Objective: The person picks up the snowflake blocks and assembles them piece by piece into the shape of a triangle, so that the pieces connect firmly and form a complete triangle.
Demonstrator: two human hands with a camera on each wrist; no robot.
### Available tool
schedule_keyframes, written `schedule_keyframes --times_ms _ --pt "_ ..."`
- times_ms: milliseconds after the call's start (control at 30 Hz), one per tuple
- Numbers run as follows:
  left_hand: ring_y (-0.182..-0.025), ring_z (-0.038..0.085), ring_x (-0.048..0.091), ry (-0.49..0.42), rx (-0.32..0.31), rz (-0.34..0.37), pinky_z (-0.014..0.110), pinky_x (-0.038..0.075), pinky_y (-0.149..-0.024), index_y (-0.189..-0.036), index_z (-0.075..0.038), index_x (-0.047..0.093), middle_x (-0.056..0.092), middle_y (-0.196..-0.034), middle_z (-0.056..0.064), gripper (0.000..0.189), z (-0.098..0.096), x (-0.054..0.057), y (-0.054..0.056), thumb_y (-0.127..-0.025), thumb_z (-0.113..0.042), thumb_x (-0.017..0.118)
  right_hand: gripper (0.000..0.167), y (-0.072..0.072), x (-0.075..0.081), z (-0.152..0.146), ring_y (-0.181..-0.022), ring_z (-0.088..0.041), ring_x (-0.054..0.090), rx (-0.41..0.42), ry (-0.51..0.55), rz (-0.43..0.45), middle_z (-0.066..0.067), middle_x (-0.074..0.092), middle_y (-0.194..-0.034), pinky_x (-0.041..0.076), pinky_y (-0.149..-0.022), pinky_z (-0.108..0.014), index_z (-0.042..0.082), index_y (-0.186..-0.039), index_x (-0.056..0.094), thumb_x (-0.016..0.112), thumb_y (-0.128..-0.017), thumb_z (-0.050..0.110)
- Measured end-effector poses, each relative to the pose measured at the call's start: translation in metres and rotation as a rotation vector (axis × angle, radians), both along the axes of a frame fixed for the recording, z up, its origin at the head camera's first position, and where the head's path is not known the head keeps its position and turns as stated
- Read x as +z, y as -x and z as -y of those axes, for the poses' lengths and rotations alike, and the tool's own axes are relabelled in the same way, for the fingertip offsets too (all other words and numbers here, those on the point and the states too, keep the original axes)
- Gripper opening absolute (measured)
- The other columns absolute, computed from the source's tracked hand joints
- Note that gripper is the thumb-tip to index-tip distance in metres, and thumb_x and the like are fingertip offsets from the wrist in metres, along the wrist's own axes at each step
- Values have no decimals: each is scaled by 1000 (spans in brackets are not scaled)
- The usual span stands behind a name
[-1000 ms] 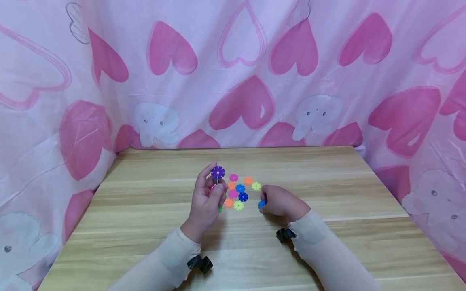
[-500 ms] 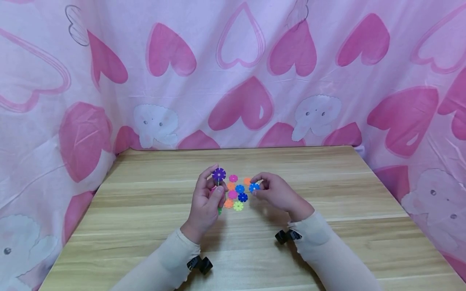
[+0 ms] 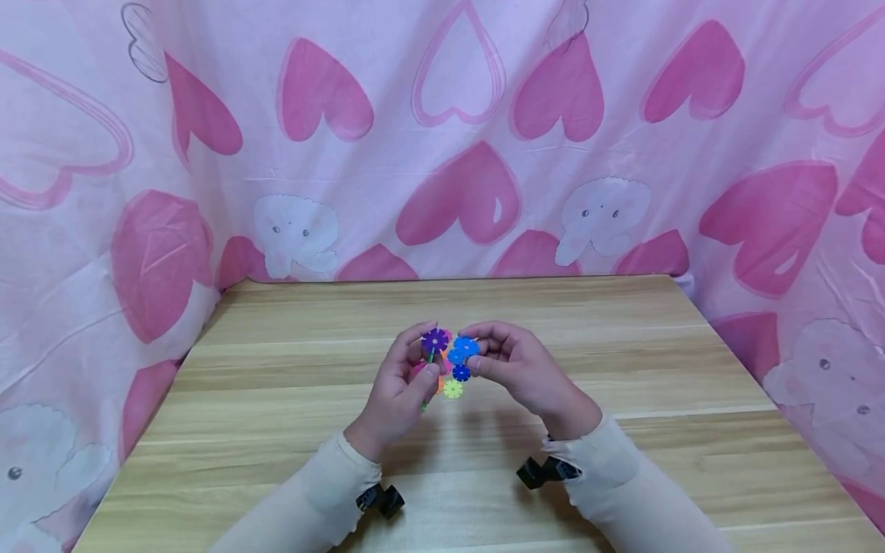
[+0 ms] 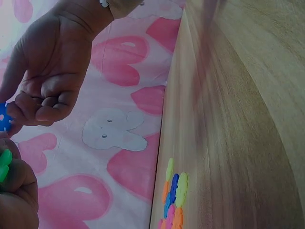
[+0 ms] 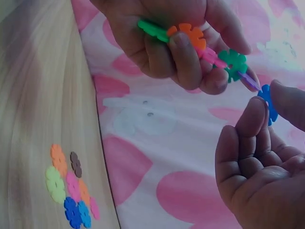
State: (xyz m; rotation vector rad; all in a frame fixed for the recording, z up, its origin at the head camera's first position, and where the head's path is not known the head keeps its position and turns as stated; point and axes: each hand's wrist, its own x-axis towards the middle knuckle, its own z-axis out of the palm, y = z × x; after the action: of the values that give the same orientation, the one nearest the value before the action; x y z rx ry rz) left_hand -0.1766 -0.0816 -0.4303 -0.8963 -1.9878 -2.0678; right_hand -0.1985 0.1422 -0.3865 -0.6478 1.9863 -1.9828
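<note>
Since half a second ago, the blue disc [image 3: 468, 346] in the right hand [image 3: 528, 376] has moved towards ten o'clock, while the left hand [image 3: 396, 390] has edged towards four o'clock, bringing the purple disc [image 3: 435, 341] close. Thumb and fingertips of the right hand pinch the blue disc's edge; the left hand's fingers curl round a chain of joined discs [image 5: 211, 57] that ends in the purple one.

From the head view, blue sits at about three o'clock of purple, both raised over the counter [image 3: 290, 369]. Their edges meet or nearly meet in the right wrist view; I cannot tell whether any slot has caught.

If the slots are out of line, a push would probably twist the blue disc out of that narrow pinch. Pressing at the chain's tip could also lever the purple disc against the green disc [image 5: 232, 65], and a shallow joint there might pop apart. Anything dropped would likely land among the loose discs [image 3: 452, 389] at five o'clock from purple, where another blue one could be mistaken for it.
</note>
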Motion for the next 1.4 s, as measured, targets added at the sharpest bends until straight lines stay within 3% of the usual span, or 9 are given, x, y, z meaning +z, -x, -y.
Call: schedule_keyframes --times_ms 100,200,333,433,800,1067,1233,1333,1400 --pt "-60 14 45 -7 -17 -10 21 46 -53 -156 -19 41 57 -98 24 53 0 -1 1 -107 0 48 40 -2 -1 3 -90 -15 69 12 36 -15 -12 67 -105 62 -89 -31 -9 -134 60 72 -98 2" --pt "-60 14 45 -12 -37 -16 20 45 -52 -155 -12 40 54 -95 26 50 0 -1 0 -107 0 48 39 -4 -1 5 -89 -15 68 12 42 -16 -11 67 -105 62 -88 -30 -10 -133 60 72 -98 3" --pt "-60 13 45 -8 -53 -11 20 44 -53 -153 -1 36 53 -93 22 48 0 1 -1 -107 1 47 37 -5 -2 7 -90 -19 67 8 37 -1 -13 65 -106 63 -87 -30 -9 -130 61 73 -98 4" --pt "-61 13 45 1 -50 -5 20 45 -53 -152 0 35 54 -94 18 47 0 2 -2 -107 0 47 36 -6 -2 8 -91 -21 67 5 41 11 -13 65 -107 63 -87 -30 -8 -129 61 73 -98 4" --pt "-58 14 42 -35 -96 -75 21 43 -49 -151 -6 41 50 -88 27 46 0 0 0 -106 5 46 40 -8 -3 9 -88 -14 66 8 76 5 -11 66 -104 62 -86 -27 -11 -127 59 76 -97 9" --pt "-59 13 44 -9 -83 -94 20 45 -51 -153 -25 47 57 -94 23 56 2 -2 -1 -105 5 50 33 -10 -2 13 -91 -16 68 28 87 34 -20 65 -110 62 -87 -29 -10 -125 59 72 -98 2" --pt "-69 9 47 -5 -89 -72 18 49 -58 -151 -11 45 62 -111 30 49 2 -3 -2 -105 3 53 28 -13 -2 15 -94 -16 71 32 109 60 -20 66 -113 62 -87 -30 -9 -124 58 68 -98 -3" --pt "-72 8 49 2 -85 -49 18 50 -61 -150 -1 39 61 -114 32 46 1 -1 -3 -106 1 53 26 -12 -4 15 -93 -15 70 31 112 49 -23 65 -112 62 -87 -28 -10 -124 58 66 -99 -6" --pt "-71 8 49 12 -77 -33 18 50 -60 -150 -1 39 61 -112 32 47 1 0 -4 -106 1 53 27 -12 -4 15 -92 -15 69 27 103 41 -24 65 -111 62 -86 -28 -10 -124 59 67 -99 -3"
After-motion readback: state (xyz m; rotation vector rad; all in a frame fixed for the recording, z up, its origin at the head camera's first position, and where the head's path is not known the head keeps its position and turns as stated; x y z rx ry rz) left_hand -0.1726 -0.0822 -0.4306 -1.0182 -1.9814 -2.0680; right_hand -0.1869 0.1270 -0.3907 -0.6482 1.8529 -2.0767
